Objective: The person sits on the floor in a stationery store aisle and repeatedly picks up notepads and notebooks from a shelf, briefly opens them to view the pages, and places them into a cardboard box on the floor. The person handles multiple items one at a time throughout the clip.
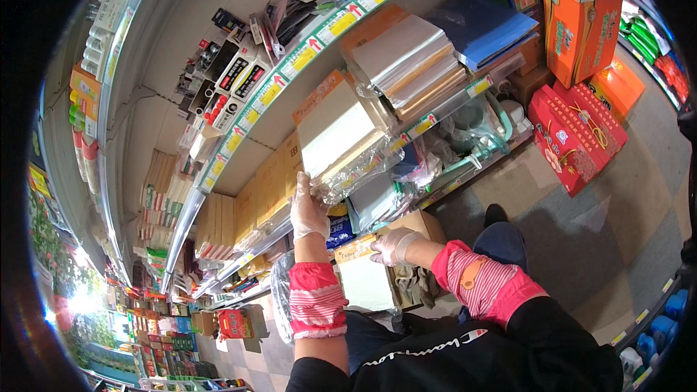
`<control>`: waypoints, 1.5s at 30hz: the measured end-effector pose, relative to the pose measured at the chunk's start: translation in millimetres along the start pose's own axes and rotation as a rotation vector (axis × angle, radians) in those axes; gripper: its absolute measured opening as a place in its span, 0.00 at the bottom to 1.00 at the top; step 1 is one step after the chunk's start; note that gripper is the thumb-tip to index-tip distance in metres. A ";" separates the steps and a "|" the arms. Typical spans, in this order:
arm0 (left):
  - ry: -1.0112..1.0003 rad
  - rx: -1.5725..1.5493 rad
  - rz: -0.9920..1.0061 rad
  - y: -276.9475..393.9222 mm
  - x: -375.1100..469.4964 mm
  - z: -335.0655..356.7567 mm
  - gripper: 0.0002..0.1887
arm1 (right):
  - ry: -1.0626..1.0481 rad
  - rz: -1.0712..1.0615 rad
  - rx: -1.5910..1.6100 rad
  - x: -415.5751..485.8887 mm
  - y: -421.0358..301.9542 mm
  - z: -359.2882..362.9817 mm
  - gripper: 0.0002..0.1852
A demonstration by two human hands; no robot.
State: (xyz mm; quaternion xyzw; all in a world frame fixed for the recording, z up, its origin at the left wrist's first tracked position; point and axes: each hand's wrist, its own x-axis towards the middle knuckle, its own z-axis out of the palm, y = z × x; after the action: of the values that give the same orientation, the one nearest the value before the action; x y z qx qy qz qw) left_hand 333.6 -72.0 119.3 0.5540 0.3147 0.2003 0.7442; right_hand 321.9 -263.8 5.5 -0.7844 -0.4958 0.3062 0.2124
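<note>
My left hand point(309, 211), in a clear disposable glove, is raised at the near edge of the middle shelf. Its fingers touch the clear plastic wrap of a stack of white paper pads point(340, 130) with an orange header. My right hand point(398, 246), gloved too, is lower, with its fingers on the top edge of a white pad point(369, 286) with an orange floral header. That pad lies over a cardboard box point(422, 223). Inside the box, beside the pad, are grey-brown cloth gloves point(416, 286). Whether the left fingers pinch the wrap is not plain.
Brown envelopes point(272, 174) and a stack of white and brown paper point(405, 60) share the shelf with blue folders point(479, 27). Red gift boxes point(577, 136) and an orange carton point(580, 32) stand at the right. A shelf price rail point(326, 32) curves above.
</note>
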 end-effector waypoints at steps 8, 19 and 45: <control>-0.039 -0.163 0.064 -2.9 -8.4 -6.3 0.11 | -0.040 -0.045 -0.039 6.2 4.6 13.1 0.26; 0.008 -0.230 0.178 9.6 -32.4 5.4 0.05 | -0.014 -0.055 0.036 7.7 3.5 7.4 0.29; -0.029 -0.001 0.416 -30.1 -108.0 -42.2 0.06 | 0.403 -0.551 1.934 -37.4 29.7 -79.8 0.44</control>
State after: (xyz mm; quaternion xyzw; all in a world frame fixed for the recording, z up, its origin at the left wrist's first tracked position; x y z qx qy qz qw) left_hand 225.0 -121.6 109.4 0.6095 0.1829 0.3418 0.6916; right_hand 384.3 -312.5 54.3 -0.1730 -0.1546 0.3780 0.8962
